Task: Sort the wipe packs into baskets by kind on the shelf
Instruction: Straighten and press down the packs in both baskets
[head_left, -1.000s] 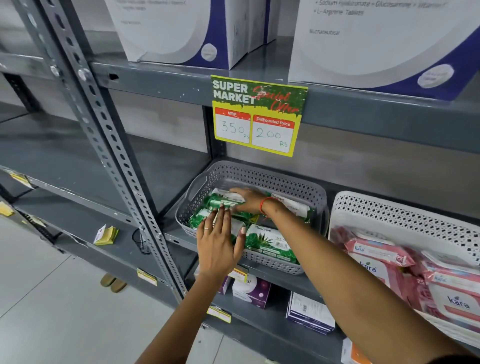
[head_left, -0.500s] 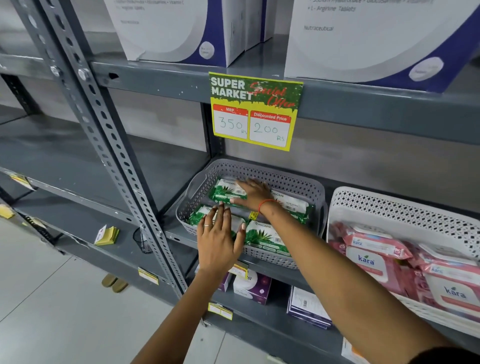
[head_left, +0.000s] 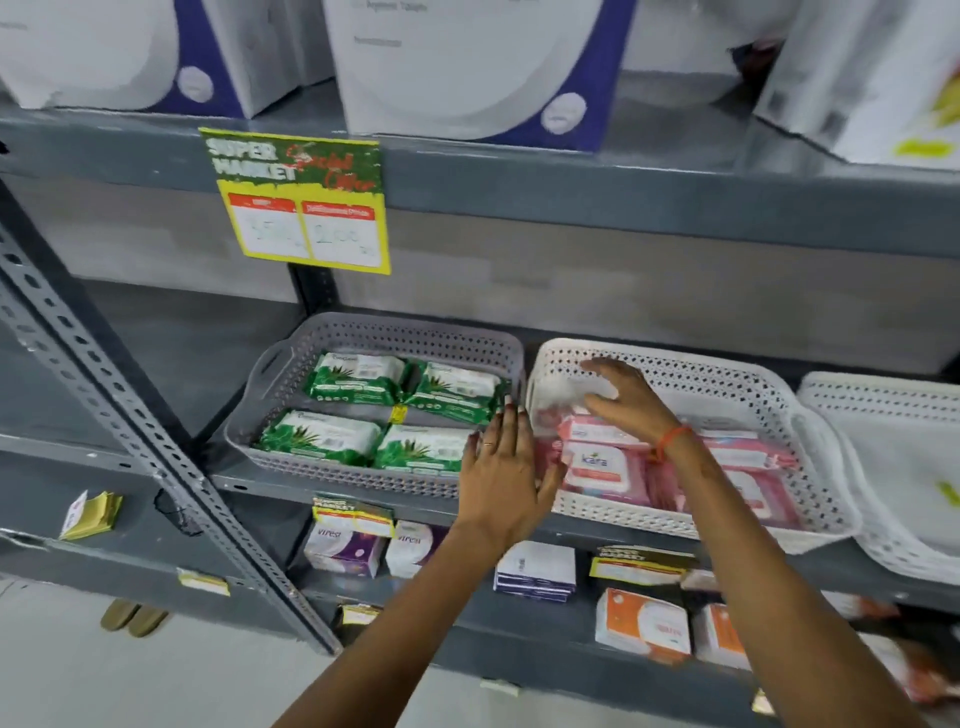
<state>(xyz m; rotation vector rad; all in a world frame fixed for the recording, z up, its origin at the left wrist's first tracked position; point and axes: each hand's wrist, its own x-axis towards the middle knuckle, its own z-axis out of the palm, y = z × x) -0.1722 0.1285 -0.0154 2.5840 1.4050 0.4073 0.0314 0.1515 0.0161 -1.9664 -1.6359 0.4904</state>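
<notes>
The grey metal shelf (head_left: 332, 480) carries three perforated baskets side by side. At the left stands the grey basket (head_left: 291, 364), which holds four green wipe packs (head_left: 358, 378) lying flat in two rows of two, labels up. A yellow price sign (head_left: 304, 208) hangs from the shelf edge above this basket; its print is blurred.

The left hand (head_left: 501, 475) is positioned at the gap between the grey basket and the white basket (head_left: 727, 384). Its fingers (head_left: 506, 421) are extended and held together, palm facing right, with the thumb reaching toward the front left corner of the white basket. The hand is flat and grips nothing; whether it touches the basket wall cannot be determined.

The white basket holds the pink wipe packs (head_left: 605, 470), stacked loosely and overlapping. The right hand (head_left: 626, 397) is positioned over the rear left part of this basket, fingers spread and curled downward onto a pale pack beneath the palm. Whether the hand is closed on that pack cannot be determined, as the area is blurred. A red thread circles the right wrist.

At the far right stands a second white basket (head_left: 883, 400), partly out of frame; its contents are unclear.
</notes>
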